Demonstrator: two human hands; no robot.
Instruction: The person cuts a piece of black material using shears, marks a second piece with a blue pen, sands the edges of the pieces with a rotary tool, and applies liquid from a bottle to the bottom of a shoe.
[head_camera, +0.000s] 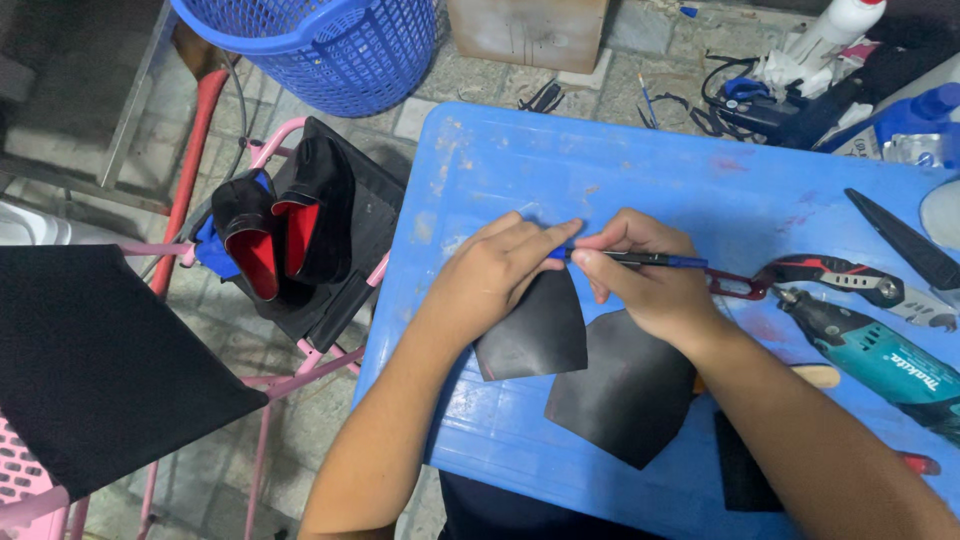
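My left hand (505, 265) presses down on the top of a black rubber sheet piece (535, 335) lying on the blue plastic table (600, 170). My right hand (650, 285) grips a blue pen (655, 260) held level, its tip meeting my left fingertips at the piece's upper edge. A second, larger black rubber piece (625, 395) lies beside the first, partly under my right wrist. A third dark piece (745, 470) shows under my right forearm.
Red-handled pliers (840, 275), a teal rotary power tool (890, 360) and a black blade (905, 240) lie at the table's right. Bottles and cables crowd the far right corner. A pair of black shoes with red lining (285, 225) rests on a pink stool. A blue basket (330, 45) stands behind.
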